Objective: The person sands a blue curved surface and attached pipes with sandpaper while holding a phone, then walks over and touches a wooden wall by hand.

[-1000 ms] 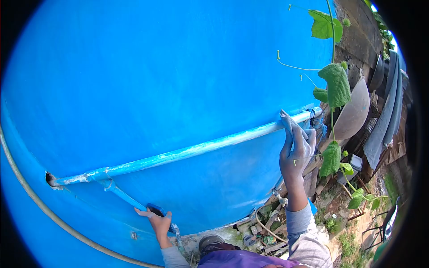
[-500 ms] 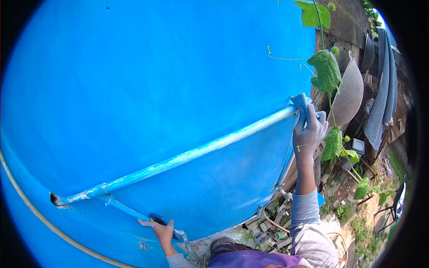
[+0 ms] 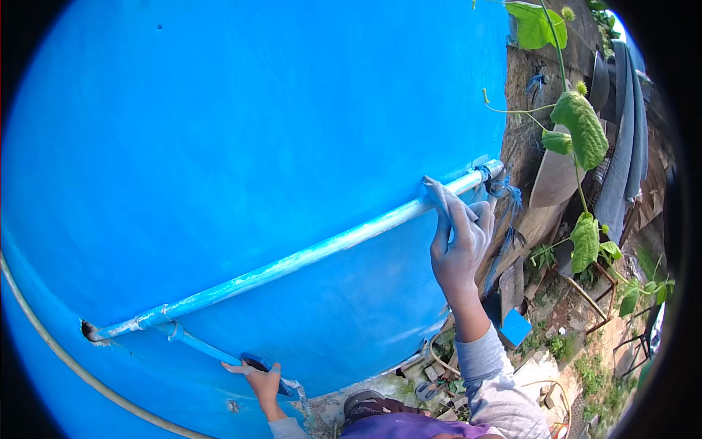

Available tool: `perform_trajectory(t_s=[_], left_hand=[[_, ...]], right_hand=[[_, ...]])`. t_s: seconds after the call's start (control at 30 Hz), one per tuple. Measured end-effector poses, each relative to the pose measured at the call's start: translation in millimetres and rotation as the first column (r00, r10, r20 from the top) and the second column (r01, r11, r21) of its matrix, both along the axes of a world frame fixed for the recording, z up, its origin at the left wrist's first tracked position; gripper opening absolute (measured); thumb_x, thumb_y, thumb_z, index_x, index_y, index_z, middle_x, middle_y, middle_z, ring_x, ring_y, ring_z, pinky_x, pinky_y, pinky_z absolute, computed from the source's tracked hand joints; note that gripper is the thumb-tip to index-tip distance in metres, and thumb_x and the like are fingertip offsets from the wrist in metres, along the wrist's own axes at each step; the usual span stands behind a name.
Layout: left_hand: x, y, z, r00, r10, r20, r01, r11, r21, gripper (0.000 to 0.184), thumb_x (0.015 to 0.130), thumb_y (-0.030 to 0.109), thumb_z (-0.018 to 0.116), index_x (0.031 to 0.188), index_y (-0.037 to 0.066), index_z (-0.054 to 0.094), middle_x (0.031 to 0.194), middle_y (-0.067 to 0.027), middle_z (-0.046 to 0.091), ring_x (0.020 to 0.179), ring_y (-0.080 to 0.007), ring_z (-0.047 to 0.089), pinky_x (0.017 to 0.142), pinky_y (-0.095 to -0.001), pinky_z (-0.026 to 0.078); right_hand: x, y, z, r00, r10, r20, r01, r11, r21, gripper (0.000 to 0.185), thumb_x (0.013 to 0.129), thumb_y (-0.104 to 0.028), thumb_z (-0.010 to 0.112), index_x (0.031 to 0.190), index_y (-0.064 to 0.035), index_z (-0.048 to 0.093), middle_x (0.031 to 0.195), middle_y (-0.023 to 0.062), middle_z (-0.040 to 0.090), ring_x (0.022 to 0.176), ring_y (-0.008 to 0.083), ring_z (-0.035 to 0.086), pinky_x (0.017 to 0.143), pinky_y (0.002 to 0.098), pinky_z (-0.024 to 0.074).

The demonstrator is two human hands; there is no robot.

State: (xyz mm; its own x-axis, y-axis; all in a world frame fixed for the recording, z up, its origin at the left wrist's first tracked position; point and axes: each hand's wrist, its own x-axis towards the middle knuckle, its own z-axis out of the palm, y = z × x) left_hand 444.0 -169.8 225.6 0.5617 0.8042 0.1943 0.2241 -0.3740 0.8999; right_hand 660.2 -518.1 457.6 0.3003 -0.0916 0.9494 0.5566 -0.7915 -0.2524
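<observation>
A long pipe (image 3: 329,247), blue with worn white patches, runs diagonally along the blue wall (image 3: 278,132). Near its upper right end, my right hand (image 3: 464,249) pinches a folded grey piece of sandpaper (image 3: 439,196) around the pipe. Pale dust coats those fingers. Lower down, my left hand (image 3: 263,384) grips a flat dark-blue object (image 3: 257,361) beside the thinner branch pipe (image 3: 205,344); what exactly it is I cannot make out. Blue string (image 3: 504,189) is tied around the pipe's right end.
At the left, the main pipe enters a hole (image 3: 89,331) in the wall. A hose (image 3: 66,362) curves along the lower left. Leafy vines (image 3: 581,128) hang on the right, before a grey cloth (image 3: 621,146). Rubble (image 3: 439,377) lies below, near a blue square piece (image 3: 515,328).
My right hand has slid down-left along the pipe with the sandpaper, exposing the string-tied end. My left hand has barely moved. The vines now appear farther right.
</observation>
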Motion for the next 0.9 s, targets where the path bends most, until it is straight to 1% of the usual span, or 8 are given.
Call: perform_trajectory(t_s=[0.03, 0.1, 0.23, 0.37, 0.4, 0.57, 0.77, 0.9], left_hand=[[3, -3, 7, 0.998, -0.020, -0.066, 0.022, 1.000, 0.019, 0.112, 0.066, -0.007, 0.071, 0.150, -0.002, -0.004, 0.124, -0.0227, 0.050, 0.108, -0.0315, 0.054, 0.096, -0.0395, 0.045], [0, -12, 20, 0.996, -0.046, 0.082, 0.051, 0.997, -0.062, 0.071, 0.066, -0.006, 0.068, 0.129, -0.009, 0.037, 0.117, -0.0182, 0.053, 0.102, -0.0269, 0.054, 0.092, -0.0358, 0.045], [0, -3, -2, 0.982, 0.004, 0.188, -0.005, 1.000, 0.007, 0.068, 0.066, -0.005, 0.068, 0.127, -0.008, 0.039, 0.115, -0.0175, 0.053, 0.100, -0.0260, 0.054, 0.091, -0.0352, 0.045], [3, 1, -4, 0.997, -0.004, 0.082, 0.007, 1.000, -0.029, 0.083, 0.067, -0.005, 0.071, 0.136, -0.010, 0.026, 0.119, -0.0212, 0.052, 0.105, -0.0290, 0.054, 0.094, -0.0373, 0.044], [2, 3, -2, 1.000, -0.021, -0.005, 0.020, 0.996, -0.083, 0.099, 0.067, -0.005, 0.073, 0.145, -0.011, 0.012, 0.124, -0.0254, 0.050, 0.110, -0.0327, 0.054, 0.097, -0.0402, 0.044], [1, -1, -3, 0.999, 0.027, 0.042, -0.027, 1.000, 0.000, 0.088, 0.067, -0.001, 0.075, 0.138, -0.014, 0.024, 0.122, -0.0254, 0.051, 0.109, -0.0346, 0.055, 0.097, -0.0425, 0.044], [5, -22, 24, 0.998, 0.061, 0.004, -0.061, 0.998, 0.010, 0.094, 0.068, -0.002, 0.075, 0.142, -0.012, 0.017, 0.122, -0.0248, 0.050, 0.108, -0.0335, 0.055, 0.096, -0.0419, 0.045], [3, -28, 28, 0.978, 0.092, 0.186, -0.092, 0.996, -0.009, 0.090, 0.069, -0.003, 0.074, 0.140, -0.012, 0.020, 0.120, -0.0244, 0.051, 0.106, -0.0325, 0.054, 0.093, -0.0406, 0.047]], right_hand=[[-2, 0, -6, 0.999, -0.007, -0.038, 0.005, 1.000, -0.030, 0.037, 0.080, 0.002, 0.064, 0.115, -0.0106, 0.069, 0.099, 0.0046, 0.074, 0.076, 0.0227, 0.050, 0.079, 0.0352, 0.0392], [11, -19, 1, 0.998, -0.009, 0.068, 0.009, 1.000, 0.010, 0.020, 0.085, -0.002, 0.064, 0.104, -0.0054, 0.068, 0.077, 0.0065, 0.065, 0.074, 0.0269, 0.050, 0.074, 0.0402, 0.0380], [36, -42, 2, 0.968, -0.251, -0.010, 0.251, 0.962, 0.105, 0.025, 0.084, -0.004, 0.064, 0.108, -0.0086, 0.069, 0.088, 0.0062, 0.072, 0.076, 0.0256, 0.052, 0.073, 0.0387, 0.0370], [-3, 5, -2, 0.997, 0.077, 0.018, -0.078, 0.997, 0.028, 0.036, 0.083, 0.001, 0.063, 0.114, -0.0167, 0.071, 0.097, -0.0015, 0.074, 0.072, 0.0210, 0.047, 0.073, 0.0331, 0.0354], [-3, 2, -1, 0.998, 0.052, 0.023, -0.052, 0.999, 0.000, 0.034, 0.083, 0.000, 0.063, 0.112, -0.0152, 0.071, 0.096, -0.0007, 0.074, 0.072, 0.0217, 0.047, 0.073, 0.0340, 0.0353], [31, -30, 6, 0.965, -0.260, 0.009, 0.255, 0.951, 0.176, 0.024, 0.085, -0.004, 0.063, 0.107, -0.0124, 0.071, 0.089, 0.0036, 0.073, 0.075, 0.0256, 0.051, 0.073, 0.0378, 0.0361], [-7, 13, -4, 0.994, 0.110, -0.011, -0.110, 0.994, 0.010, 0.027, 0.084, 0.000, 0.062, 0.107, -0.0116, 0.070, 0.093, 0.0015, 0.073, 0.074, 0.0239, 0.050, 0.076, 0.0347, 0.0371], [27, -30, 2, 0.970, -0.229, -0.077, 0.235, 0.969, 0.072, 0.026, 0.086, -0.004, 0.062, 0.111, -0.0089, 0.067, 0.087, 0.0074, 0.072, 0.079, 0.0281, 0.055, 0.072, 0.0403, 0.0355]])
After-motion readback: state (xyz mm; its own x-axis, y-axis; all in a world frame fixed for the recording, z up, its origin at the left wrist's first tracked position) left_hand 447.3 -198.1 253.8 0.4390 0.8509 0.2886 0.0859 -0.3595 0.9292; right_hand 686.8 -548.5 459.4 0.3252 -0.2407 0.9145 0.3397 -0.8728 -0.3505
